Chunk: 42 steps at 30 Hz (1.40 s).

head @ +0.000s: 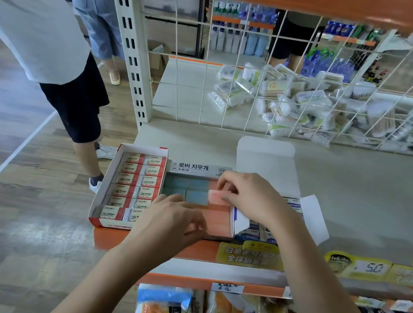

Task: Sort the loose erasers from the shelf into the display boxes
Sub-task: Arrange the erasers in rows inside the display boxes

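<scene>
Two display boxes stand side by side on the shelf (357, 198). The left box (113, 168) has a red and white rim and holds rows of sleeved 2B erasers. The middle box (198, 168), with a grey printed label, holds blue erasers (187, 183) at the back and pink erasers (219, 220) at the front. My right hand (253, 198) pinches a pink eraser (215, 194) over the box's back right part. My left hand (175, 219) rests over the box's front left corner, fingers bent on the pink erasers.
The middle box's white lid (265, 158) stands open behind it. A blue and white box (255, 231) lies right of it, partly hidden. A wire grid (266, 84) backs the shelf, with packets piled behind. Price tags (369, 268) line the front edge. Two people stand at the left.
</scene>
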Each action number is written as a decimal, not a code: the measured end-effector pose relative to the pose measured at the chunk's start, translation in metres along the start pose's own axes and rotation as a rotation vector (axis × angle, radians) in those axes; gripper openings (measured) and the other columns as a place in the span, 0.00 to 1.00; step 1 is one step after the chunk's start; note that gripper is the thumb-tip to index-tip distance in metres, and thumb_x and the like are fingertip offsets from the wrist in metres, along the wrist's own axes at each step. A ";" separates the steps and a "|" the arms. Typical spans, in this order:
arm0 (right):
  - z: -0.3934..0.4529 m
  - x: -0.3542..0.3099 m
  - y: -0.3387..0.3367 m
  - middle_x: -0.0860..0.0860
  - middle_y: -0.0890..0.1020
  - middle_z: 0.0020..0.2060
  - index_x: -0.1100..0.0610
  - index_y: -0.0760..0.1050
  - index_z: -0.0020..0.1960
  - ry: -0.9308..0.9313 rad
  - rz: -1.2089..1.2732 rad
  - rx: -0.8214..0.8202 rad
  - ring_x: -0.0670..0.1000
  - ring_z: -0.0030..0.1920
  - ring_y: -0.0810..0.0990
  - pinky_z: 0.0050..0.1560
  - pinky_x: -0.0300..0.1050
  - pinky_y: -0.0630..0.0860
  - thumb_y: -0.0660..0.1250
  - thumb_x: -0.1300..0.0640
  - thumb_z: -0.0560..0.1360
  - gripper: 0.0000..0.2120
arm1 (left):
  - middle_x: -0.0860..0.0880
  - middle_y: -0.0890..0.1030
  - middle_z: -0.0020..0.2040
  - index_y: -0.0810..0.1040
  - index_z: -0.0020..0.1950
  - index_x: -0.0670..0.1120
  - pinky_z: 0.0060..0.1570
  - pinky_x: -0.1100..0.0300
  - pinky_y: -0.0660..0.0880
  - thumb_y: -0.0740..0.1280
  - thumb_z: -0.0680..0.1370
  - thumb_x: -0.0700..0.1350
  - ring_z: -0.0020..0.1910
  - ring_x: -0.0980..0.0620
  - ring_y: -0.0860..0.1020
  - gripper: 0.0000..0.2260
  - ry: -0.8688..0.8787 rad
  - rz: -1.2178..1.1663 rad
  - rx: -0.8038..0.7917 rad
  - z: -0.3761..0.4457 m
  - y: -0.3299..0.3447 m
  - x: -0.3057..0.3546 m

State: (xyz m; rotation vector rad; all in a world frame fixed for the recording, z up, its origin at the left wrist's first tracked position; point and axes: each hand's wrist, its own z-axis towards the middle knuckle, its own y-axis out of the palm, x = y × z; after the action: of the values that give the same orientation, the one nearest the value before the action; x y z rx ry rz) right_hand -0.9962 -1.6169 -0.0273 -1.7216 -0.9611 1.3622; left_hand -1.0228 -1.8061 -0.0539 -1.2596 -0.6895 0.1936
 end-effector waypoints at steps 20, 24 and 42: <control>-0.004 -0.003 0.021 0.48 0.78 0.51 0.52 0.77 0.55 -0.084 -0.235 0.194 0.49 0.52 0.72 0.48 0.40 0.65 0.69 0.51 0.73 0.11 | 0.58 0.79 0.32 0.79 0.35 0.54 0.32 0.60 0.74 0.78 0.65 0.49 0.33 0.55 0.77 0.08 0.085 0.072 0.022 -0.003 0.004 -0.001; -0.006 -0.004 0.023 0.48 0.78 0.52 0.52 0.76 0.55 -0.068 -0.235 0.210 0.50 0.54 0.71 0.50 0.41 0.65 0.68 0.51 0.73 0.12 | 0.57 0.80 0.34 0.80 0.38 0.53 0.36 0.60 0.73 0.75 0.69 0.49 0.36 0.54 0.78 0.04 0.103 0.080 0.004 -0.001 0.002 -0.005; -0.106 0.129 -0.072 0.53 0.74 0.60 0.54 0.72 0.62 0.318 -0.282 0.371 0.55 0.62 0.71 0.62 0.53 0.69 0.65 0.52 0.75 0.17 | 0.50 0.76 0.60 0.72 0.63 0.52 0.58 0.54 0.66 0.58 0.79 0.55 0.62 0.47 0.70 0.16 0.392 0.273 -0.062 0.168 0.021 0.158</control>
State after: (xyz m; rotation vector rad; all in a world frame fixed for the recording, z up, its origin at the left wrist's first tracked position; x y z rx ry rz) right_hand -0.8799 -1.4796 -0.0017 -1.4047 -0.6889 0.9751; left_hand -0.9905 -1.5852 0.0079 -1.3988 -0.1871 0.1431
